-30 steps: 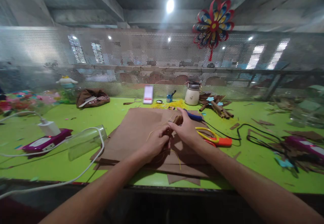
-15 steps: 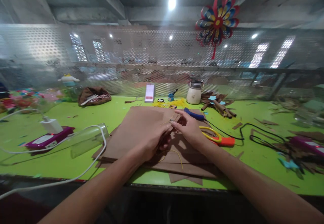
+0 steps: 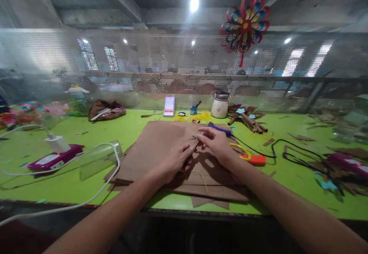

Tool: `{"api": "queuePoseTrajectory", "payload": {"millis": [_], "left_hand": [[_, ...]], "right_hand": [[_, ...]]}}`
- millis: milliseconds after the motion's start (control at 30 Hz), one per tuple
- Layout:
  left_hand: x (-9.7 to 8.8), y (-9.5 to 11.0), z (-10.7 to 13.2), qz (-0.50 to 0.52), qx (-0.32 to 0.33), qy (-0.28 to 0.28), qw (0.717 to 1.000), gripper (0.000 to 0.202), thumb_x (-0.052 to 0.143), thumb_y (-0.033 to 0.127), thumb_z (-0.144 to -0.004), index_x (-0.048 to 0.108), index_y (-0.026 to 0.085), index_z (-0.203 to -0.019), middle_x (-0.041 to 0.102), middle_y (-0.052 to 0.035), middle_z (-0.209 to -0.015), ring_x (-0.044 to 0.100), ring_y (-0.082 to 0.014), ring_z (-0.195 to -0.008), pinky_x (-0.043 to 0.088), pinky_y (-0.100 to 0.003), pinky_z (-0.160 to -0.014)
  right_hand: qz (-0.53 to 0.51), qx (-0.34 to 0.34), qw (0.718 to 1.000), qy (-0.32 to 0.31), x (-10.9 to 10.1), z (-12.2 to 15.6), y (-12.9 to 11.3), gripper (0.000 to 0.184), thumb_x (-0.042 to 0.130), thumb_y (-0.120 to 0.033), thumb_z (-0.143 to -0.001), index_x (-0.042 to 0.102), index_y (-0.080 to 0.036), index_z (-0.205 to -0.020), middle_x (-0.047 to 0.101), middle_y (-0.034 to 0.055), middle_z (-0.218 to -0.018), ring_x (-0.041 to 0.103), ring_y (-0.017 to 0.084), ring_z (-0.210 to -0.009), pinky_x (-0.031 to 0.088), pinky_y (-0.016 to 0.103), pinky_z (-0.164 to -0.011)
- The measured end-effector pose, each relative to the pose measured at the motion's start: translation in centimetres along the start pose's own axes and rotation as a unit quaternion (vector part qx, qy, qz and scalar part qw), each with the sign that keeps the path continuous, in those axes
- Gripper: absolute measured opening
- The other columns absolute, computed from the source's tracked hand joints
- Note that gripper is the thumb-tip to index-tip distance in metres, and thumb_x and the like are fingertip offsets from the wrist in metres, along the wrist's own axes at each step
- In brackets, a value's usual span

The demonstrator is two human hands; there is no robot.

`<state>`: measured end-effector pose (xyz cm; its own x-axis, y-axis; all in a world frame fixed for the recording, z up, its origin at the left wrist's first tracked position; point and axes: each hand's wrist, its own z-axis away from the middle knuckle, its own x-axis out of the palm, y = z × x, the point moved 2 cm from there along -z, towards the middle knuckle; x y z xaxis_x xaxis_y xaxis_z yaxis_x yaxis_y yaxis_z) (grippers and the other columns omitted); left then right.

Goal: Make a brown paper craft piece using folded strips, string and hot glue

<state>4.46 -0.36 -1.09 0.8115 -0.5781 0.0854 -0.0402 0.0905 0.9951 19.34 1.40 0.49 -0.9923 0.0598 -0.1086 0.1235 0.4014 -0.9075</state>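
Both my hands meet over a stack of brown paper sheets [image 3: 158,143] on the green table [image 3: 71,177]. My left hand [image 3: 175,160] is closed around a small brown paper roll, mostly hidden under its fingers. My right hand [image 3: 215,145] pinches a thin yellow string [image 3: 198,173] at its fingertips; the string loops down onto the paper below my hands. Yellow-and-orange scissors [image 3: 248,156] lie just right of my right hand, and a blue-handled tool [image 3: 220,128] lies behind it.
A clear plastic bottle [image 3: 99,158] and white cable [image 3: 86,200] lie left, by a purple device [image 3: 54,160] with a white charger. Brown paper rolls [image 3: 247,120], a white jar [image 3: 220,106] and a phone [image 3: 169,105] stand at the back. Black cords [image 3: 299,154] lie right.
My hands have drawn closer together and slightly toward the back; my right hand's fingers curled from a reach into a pinch on the string. The brown roll is now hidden under my left hand.
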Motion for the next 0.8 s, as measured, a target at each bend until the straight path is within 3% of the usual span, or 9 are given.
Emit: {"api": "queuePoseTrajectory", "payload": {"millis": [367, 633, 800], "left_hand": [[0.50, 0.35, 0.31, -0.007, -0.006, -0.006, 1.000, 0.023, 0.044, 0.042, -0.085, 0.044, 0.019, -0.080, 0.035, 0.0083, -0.050, 0.030, -0.0035, -0.035, 0.017, -0.014, -0.034], [0.45, 0.17, 0.22, 0.008, -0.006, -0.009, 1.000, 0.022, 0.045, 0.040, -0.084, 0.044, 0.019, -0.080, 0.035, 0.0088, -0.049, 0.028, -0.0032, -0.034, 0.016, -0.014, -0.033], [0.49, 0.22, 0.28, 0.019, -0.012, -0.001, 1.000, 0.022, 0.045, 0.042, -0.084, 0.044, 0.020, -0.079, 0.035, 0.0085, -0.049, 0.028, -0.0036, -0.035, 0.016, -0.015, -0.034]], "right_hand": [[-0.048, 0.019, 0.999, -0.008, -0.47, -0.17, -0.40, 0.029, 0.065, -0.035, -0.069, 0.063, -0.014, -0.089, 0.062, -0.0007, -0.060, 0.057, 0.011, -0.049, 0.052, 0.027, -0.048], [-0.097, 0.060, 0.993, -0.026, -1.03, -0.37, -0.27, 0.037, 0.061, -0.046, -0.073, 0.062, -0.015, -0.093, 0.063, 0.0014, -0.061, 0.061, 0.014, -0.051, 0.052, 0.026, -0.046], [-0.048, 0.012, 0.997, -0.051, -0.77, 0.04, -0.99, 0.040, 0.061, -0.045, -0.074, 0.060, -0.017, -0.103, 0.060, 0.0003, -0.070, 0.060, 0.013, -0.061, 0.054, 0.026, -0.052]]}}
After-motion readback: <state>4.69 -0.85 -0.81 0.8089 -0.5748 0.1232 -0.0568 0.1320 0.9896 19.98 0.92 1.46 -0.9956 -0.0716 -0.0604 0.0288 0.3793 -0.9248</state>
